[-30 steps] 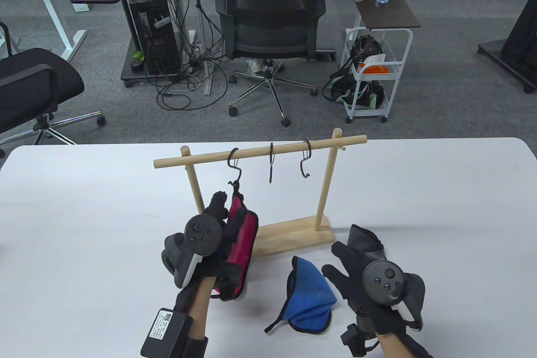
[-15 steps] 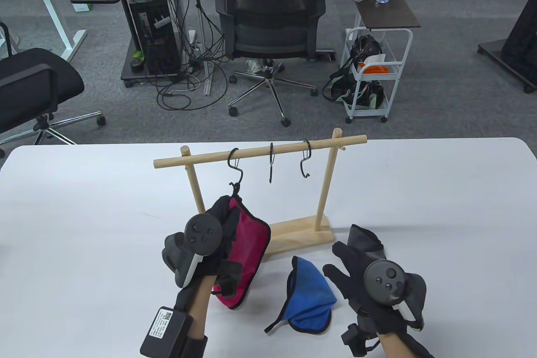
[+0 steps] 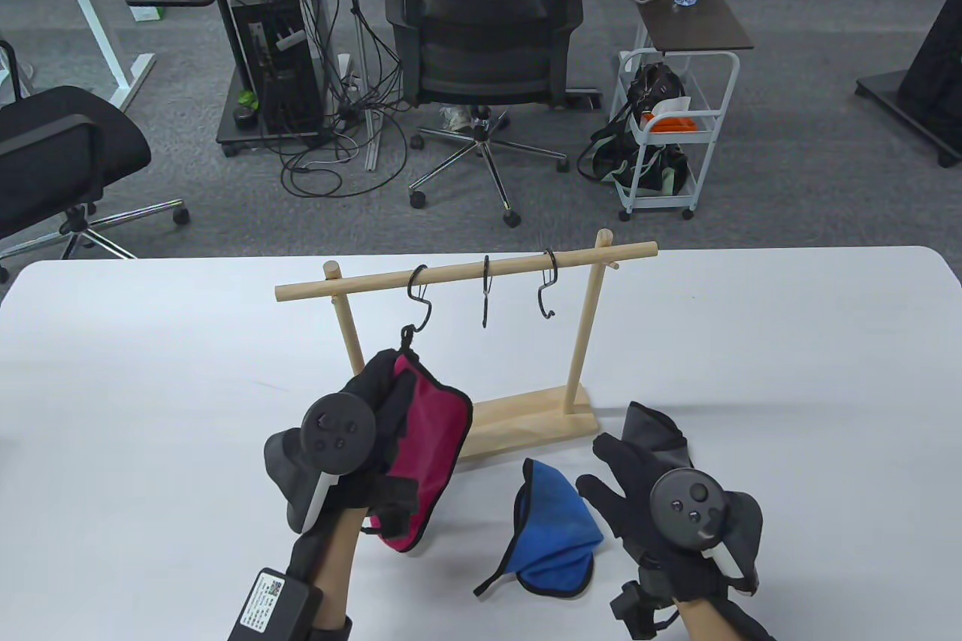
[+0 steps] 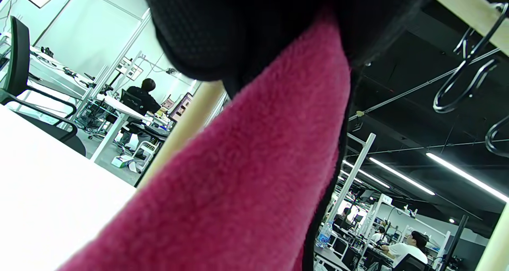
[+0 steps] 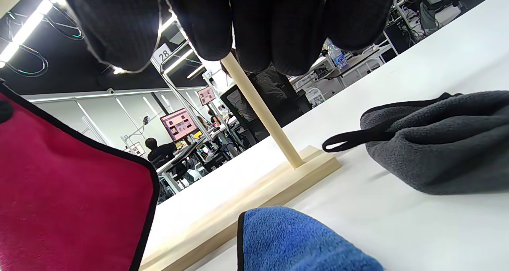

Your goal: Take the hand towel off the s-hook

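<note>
One red towel hangs by its loop below the s-hook; the left hand has its grip clamped on it, ready to lift it off.

The right hand lies spread flat.

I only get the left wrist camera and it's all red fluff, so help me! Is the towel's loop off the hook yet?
Observer: In the table view the red towel has its loop right at the lower curl of the left hook. I cannot tell whether it is free.
Operator: Where's my other hand?
Observer: The right hand is open with its fingers spread, holding nothing, by a grey towel.
Operator: Are there more towels?
Observer: A blue towel lies on the table, just left of that hand.
</note>
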The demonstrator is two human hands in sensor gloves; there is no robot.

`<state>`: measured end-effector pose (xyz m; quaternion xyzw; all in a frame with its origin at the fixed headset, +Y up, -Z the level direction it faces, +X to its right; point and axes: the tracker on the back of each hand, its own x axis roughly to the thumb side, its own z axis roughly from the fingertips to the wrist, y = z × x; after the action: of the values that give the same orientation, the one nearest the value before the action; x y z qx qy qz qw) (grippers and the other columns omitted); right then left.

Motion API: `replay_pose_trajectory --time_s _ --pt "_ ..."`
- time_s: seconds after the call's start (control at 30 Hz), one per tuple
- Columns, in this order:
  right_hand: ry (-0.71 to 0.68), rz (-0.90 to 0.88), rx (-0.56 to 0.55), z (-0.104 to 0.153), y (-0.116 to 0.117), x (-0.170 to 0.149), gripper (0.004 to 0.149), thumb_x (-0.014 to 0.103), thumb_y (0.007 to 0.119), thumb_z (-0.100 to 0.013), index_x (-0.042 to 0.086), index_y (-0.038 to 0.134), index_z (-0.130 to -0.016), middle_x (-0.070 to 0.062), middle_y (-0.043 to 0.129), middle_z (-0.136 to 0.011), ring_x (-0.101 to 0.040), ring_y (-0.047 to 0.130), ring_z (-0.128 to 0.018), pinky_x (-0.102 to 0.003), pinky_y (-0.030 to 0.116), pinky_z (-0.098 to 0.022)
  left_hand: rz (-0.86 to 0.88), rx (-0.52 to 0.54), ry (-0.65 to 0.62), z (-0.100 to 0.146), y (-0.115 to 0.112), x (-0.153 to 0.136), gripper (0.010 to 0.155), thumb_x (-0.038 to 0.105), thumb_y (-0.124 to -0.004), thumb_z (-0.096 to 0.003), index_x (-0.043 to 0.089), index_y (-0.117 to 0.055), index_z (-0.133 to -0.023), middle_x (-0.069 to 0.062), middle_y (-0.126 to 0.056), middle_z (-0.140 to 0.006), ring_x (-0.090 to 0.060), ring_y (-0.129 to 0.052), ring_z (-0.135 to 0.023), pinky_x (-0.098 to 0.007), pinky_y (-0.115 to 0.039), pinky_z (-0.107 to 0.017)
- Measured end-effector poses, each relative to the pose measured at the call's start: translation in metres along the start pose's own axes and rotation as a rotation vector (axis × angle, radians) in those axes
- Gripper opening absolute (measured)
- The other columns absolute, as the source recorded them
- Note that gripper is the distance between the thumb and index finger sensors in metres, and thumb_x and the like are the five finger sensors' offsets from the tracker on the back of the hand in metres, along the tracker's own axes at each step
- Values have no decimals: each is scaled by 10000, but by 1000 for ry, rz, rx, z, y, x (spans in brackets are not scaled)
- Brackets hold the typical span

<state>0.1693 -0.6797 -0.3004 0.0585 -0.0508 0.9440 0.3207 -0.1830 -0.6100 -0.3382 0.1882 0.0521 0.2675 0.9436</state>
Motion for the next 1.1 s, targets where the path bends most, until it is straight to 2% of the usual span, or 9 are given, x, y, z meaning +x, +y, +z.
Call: replay_pose_trajectory --time_s 0.2,0.47,1.1 --pt "-10 -1 0 1 1 0 625 494 761 -611 168 616 -1123 -235 657 -1122 -452 739 -956 -607 600 -727 -18 -3 2 12 3 -8 441 471 -771 -583 246 -810 -960 19 -1016 -714 -133 -1066 -486 -315 -894 -419" --pt "-17 3 7 2 3 2 626 494 760 -611 165 616 -1124 -235 657 -1122 -453 739 -955 -606 600 -727 -47 -50 6 30 -5 -22 440 472 -771 -581 249 -812 -959 19 -1016 -714 -135 -1067 -489 -317 -895 -420" --pt "-9 17 23 3 5 3 624 494 758 -612 166 616 -1123 -233 656 -1123 -454 738 -956 -607 600 -727 -288 -277 -75 54 -54 -56 431 497 -777 -566 296 -826 -944 21 -1012 -749 -153 -1066 -532 -340 -890 -452"
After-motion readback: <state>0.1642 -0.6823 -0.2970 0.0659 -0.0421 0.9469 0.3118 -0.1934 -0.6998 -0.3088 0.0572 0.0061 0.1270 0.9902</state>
